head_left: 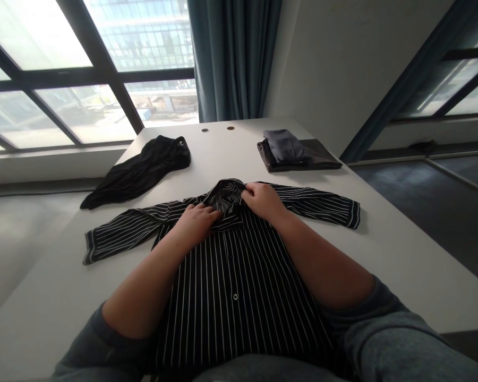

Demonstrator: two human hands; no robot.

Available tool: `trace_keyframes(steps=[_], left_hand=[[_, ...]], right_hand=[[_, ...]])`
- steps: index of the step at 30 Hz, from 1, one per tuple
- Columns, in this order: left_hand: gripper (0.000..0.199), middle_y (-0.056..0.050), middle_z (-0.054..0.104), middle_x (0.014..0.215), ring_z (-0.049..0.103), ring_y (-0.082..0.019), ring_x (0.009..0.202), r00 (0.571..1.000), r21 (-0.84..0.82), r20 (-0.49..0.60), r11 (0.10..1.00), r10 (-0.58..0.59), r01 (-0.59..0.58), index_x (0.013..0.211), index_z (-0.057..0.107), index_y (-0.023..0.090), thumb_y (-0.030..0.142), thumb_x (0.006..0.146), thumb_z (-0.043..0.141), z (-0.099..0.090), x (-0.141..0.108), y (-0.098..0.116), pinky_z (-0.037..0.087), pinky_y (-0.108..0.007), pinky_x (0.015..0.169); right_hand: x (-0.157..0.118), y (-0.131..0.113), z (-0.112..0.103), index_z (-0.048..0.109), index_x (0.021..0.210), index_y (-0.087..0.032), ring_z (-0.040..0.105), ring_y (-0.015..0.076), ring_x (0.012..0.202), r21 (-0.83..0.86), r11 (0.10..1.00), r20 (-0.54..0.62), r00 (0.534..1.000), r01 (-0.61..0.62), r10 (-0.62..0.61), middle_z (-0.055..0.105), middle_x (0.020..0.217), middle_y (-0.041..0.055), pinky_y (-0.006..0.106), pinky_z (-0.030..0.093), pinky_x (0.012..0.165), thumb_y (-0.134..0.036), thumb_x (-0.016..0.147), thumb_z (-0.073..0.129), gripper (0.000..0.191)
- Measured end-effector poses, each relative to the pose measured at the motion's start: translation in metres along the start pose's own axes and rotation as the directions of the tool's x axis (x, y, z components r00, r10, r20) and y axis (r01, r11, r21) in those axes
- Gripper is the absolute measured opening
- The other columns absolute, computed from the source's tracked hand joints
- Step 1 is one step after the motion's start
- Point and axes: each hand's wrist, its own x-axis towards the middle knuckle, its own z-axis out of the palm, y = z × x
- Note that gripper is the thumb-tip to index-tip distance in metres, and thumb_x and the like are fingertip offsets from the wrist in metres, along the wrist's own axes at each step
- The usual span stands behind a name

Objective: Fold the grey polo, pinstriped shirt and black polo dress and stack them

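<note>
A black shirt with white stripes (258, 265) lies front up on the white table, its lower part reaching toward my body. Its left-hand sleeve (121, 233) and right-hand sleeve (322, 207) are spread out to the sides. At the left of the neck opening, my left hand (197, 223) has its bent fingers on the fabric by the collar edge. My right hand (264, 200) is closed in a pinch on the right side of the collar (230, 184). A pale ring-shaped button (235, 297) shows on the front placket.
A crumpled black garment (143, 170) lies at the table's far left. Folded dark clothes (302, 159), with a grey piece (286, 146) on top, sit at the far right. Two round holes are in the table (219, 151) near its back edge. Beyond hangs a blue curtain (235, 58) beside windows.
</note>
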Motion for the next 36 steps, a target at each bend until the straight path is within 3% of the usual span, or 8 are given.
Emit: trace_keyframes(steps=[3, 6, 8, 10, 14, 29, 33, 36], left_hand=[[0.013, -0.008, 0.076, 0.097, 0.069, -0.029, 0.103, 0.997, -0.049, -0.048, 0.997, 0.054, -0.056, 0.092, 0.071, 0.024, 0.015, 0.085, 0.067, -0.003, 0.004, -0.005, 0.044, -0.045, 0.099], [0.013, -0.006, 0.075, 0.087, 0.07, -0.025, 0.09, 0.991, -0.155, -0.112, 0.984, 0.074, -0.091, 0.09, 0.071, 0.024, 0.021, 0.093, 0.058, -0.007, 0.006, -0.009, 0.044, -0.045, 0.102], [0.017, -0.006, 0.074, 0.085, 0.07, -0.024, 0.085, 0.986, -0.189, -0.145, 0.976, 0.08, -0.107, 0.093, 0.071, 0.023, 0.024, 0.097, 0.054, -0.01, 0.007, -0.009, 0.045, -0.046, 0.102], [0.022, -0.007, 0.073, 0.084, 0.069, -0.025, 0.084, 0.983, -0.178, -0.157, 0.976, 0.096, -0.124, 0.093, 0.07, 0.022, 0.027, 0.1, 0.05, -0.012, 0.008, -0.008, 0.047, -0.047, 0.101], [0.028, -0.009, 0.071, 0.087, 0.069, -0.026, 0.088, 0.978, -0.185, -0.183, 0.973, 0.104, -0.138, 0.092, 0.068, 0.02, 0.03, 0.104, 0.044, -0.015, 0.008, -0.007, 0.05, -0.046, 0.097], [0.027, -0.008, 0.074, 0.092, 0.068, -0.026, 0.083, 0.986, -0.123, -0.168, 0.992, -0.007, -0.014, 0.102, 0.072, 0.025, 0.048, 0.098, 0.058, -0.013, 0.001, -0.02, 0.05, -0.036, 0.081], [0.029, -0.007, 0.071, 0.082, 0.067, -0.026, 0.084, 0.991, -0.018, -0.118, 0.998, 0.061, -0.064, 0.093, 0.072, 0.023, 0.045, 0.101, 0.054, -0.023, -0.004, -0.04, 0.049, -0.041, 0.091], [0.024, -0.008, 0.074, 0.1, 0.067, -0.028, 0.101, 0.984, 0.05, -0.087, 0.987, 0.154, -0.15, 0.1, 0.074, 0.025, 0.036, 0.101, 0.053, -0.035, -0.01, -0.058, 0.046, -0.046, 0.103]], right_hand=[[0.001, 0.005, -0.002, 0.061, 0.072, -0.019, 0.05, 0.0186, 0.063, -0.015, 1.0, -0.021, 0.999, -0.026, 0.026, 0.061, 0.067, 0.0041, 0.032, 0.036, 0.065, -0.024, 0.094, 0.055, 0.023], [-0.001, 0.007, -0.004, 0.068, 0.096, -0.016, 0.06, 0.0249, 0.083, -0.033, 0.999, -0.159, 0.987, 0.023, -0.028, 0.069, 0.091, 0.0116, 0.036, 0.047, 0.079, -0.022, 0.093, 0.057, 0.013], [-0.003, 0.004, -0.006, 0.067, 0.118, -0.015, 0.061, 0.0301, 0.109, -0.036, 0.979, -0.194, 0.96, 0.2, -0.203, 0.067, 0.12, 0.017, 0.042, 0.048, 0.097, -0.019, 0.094, 0.059, 0.026], [-0.006, 0.0, -0.007, 0.066, 0.129, -0.018, 0.056, 0.0312, 0.125, -0.011, 0.902, -0.073, 0.899, 0.432, -0.431, 0.063, 0.136, 0.0153, 0.047, 0.043, 0.111, -0.023, 0.094, 0.065, 0.035], [-0.008, -0.002, -0.002, 0.073, 0.123, -0.021, 0.061, 0.0287, 0.118, 0.119, 0.791, 0.182, 0.771, 0.6, -0.611, 0.073, 0.122, 0.0101, 0.048, 0.044, 0.112, -0.028, 0.089, 0.078, 0.035], [0.003, 0.019, -0.009, 0.078, 0.101, -0.019, 0.064, 0.023, 0.097, 0.179, 0.826, 0.256, 0.785, 0.535, -0.564, 0.075, 0.095, 0.0076, 0.037, 0.048, 0.093, -0.018, 0.099, 0.062, 0.016], [0.006, 0.025, -0.015, 0.077, 0.093, -0.018, 0.062, 0.0226, 0.091, 0.141, 0.845, 0.263, 0.803, 0.516, -0.535, 0.072, 0.088, 0.0074, 0.035, 0.047, 0.089, -0.022, 0.102, 0.06, 0.02], [0.007, 0.025, -0.014, 0.075, 0.083, -0.017, 0.061, 0.0221, 0.086, 0.121, 0.843, 0.252, 0.805, 0.524, -0.537, 0.068, 0.082, 0.0069, 0.034, 0.047, 0.085, -0.026, 0.102, 0.06, 0.026]])
